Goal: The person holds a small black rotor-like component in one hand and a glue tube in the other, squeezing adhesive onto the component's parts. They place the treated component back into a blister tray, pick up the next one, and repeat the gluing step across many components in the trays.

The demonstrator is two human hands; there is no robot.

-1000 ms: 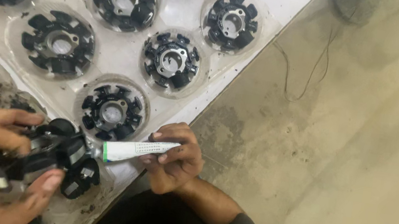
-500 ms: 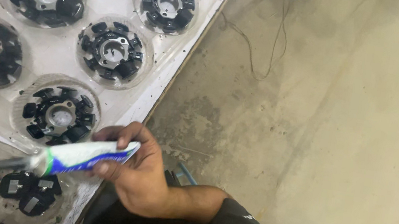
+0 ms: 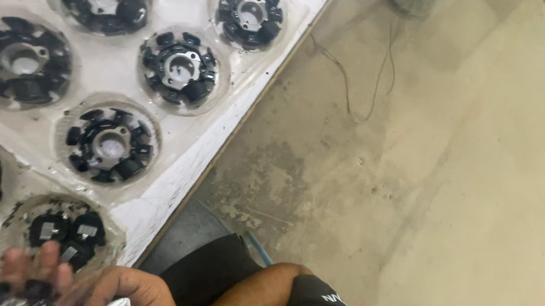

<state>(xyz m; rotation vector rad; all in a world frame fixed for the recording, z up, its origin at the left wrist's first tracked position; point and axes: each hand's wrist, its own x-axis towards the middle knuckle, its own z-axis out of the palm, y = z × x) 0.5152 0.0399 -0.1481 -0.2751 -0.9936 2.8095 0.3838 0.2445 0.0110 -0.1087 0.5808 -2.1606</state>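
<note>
Down at the near edge your right hand (image 3: 124,299) is a blur with its fingers spread and curled over a dark part (image 3: 18,295), but I honestly can't tell if it's gripped or just touched. Your left hand isn't in view. The closest black stator ring (image 3: 66,230) sits just beyond those fingertips, a bit to the left, in its pocket of the white tray (image 3: 158,208). More rings (image 3: 109,144) run farther up the tray, with the dusty floor (image 3: 458,200) off right.
</note>
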